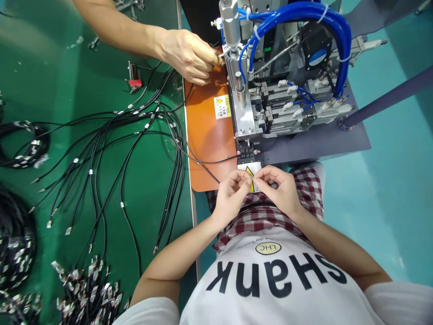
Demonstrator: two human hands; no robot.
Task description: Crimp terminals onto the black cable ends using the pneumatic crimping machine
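Observation:
My left hand (232,192) and my right hand (280,187) meet fingertip to fingertip just in front of the machine's black wire slot (246,154). Both are pinched together on the end of a thin black cable (203,161), which runs left over the orange mat (206,135) and back onto the green table. The cable's tip is hidden between my fingers. A yellow warning sticker (251,173) sits right behind my fingertips.
A grey machine (287,99) with blue air hoses (304,13) stands ahead. Another person's hand (189,55) reaches in at its silver cylinder (233,49). Many black cables with metal terminals (101,149) fan over the green table (50,67); bundles lie at the left edge.

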